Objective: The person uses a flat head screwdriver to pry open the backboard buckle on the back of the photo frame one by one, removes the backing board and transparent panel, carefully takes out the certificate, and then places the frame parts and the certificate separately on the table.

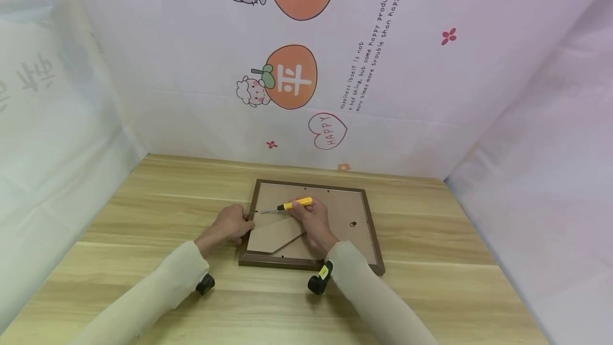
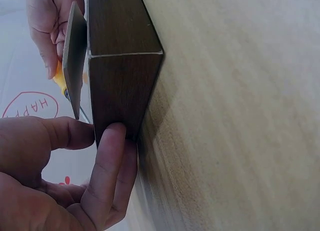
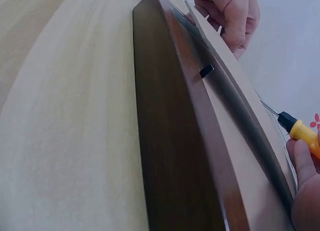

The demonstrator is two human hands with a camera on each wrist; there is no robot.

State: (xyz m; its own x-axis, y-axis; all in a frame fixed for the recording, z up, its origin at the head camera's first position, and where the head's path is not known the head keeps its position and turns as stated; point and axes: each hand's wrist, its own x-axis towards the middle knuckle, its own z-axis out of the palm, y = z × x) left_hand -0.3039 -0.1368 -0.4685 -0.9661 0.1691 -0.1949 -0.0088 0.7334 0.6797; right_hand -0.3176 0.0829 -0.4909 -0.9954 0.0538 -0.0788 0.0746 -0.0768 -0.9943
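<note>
A brown picture frame (image 1: 311, 263) lies face down on the table, its beige backing board (image 1: 335, 212) uppermost. A stand flap (image 1: 270, 236) on the backing is tilted slightly up from it. My left hand (image 1: 233, 222) pinches the frame's left edge; in the left wrist view the thumb is at the top rim and the fingers (image 2: 107, 161) press the outer side. My right hand (image 1: 313, 222) holds a screwdriver (image 1: 299, 203) with a yellow handle and black collar. Its thin metal shaft points left, over the backing near the left rim. Whether the tip touches anything cannot be seen.
Small dark tabs (image 3: 206, 71) sit along the frame's inner rim, and a hanging ring (image 1: 353, 224) is on the backing's right part. Wood-grain table (image 1: 431, 281) surrounds the frame. Printed white sheeting (image 1: 383, 68) rises behind the table and at both sides.
</note>
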